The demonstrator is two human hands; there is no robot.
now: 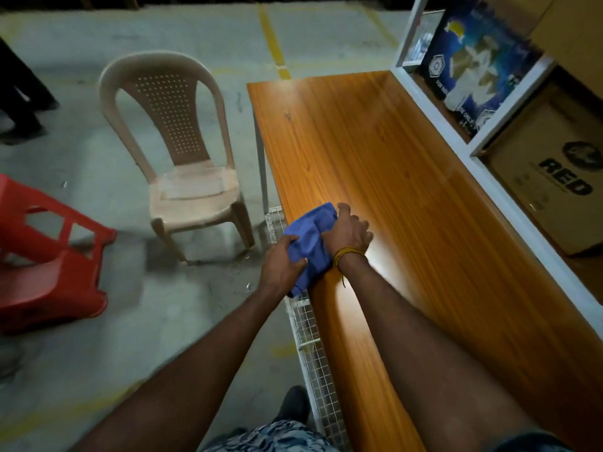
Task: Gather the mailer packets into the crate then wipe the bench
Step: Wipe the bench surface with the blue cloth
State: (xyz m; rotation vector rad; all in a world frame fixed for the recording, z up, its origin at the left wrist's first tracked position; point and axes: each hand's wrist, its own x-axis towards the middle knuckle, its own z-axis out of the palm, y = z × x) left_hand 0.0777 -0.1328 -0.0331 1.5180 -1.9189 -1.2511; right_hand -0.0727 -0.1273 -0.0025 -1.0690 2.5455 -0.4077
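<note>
Head view: both hands [349,231] around crumpled blue cloth [308,243].

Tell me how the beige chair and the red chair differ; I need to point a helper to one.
The beige chair stands upright on its legs, while the red chair lies tipped over. The beige chair is near the bench edge; the red chair is farther left, partly out of frame. Both look like moulded plastic.

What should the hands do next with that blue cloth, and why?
Probably spread the blue cloth flat and sweep it up the wooden bench top. Both the left hand and the right hand grip it bunched at the bench's near left edge, and no mailer packets show on the wood ahead.
</note>
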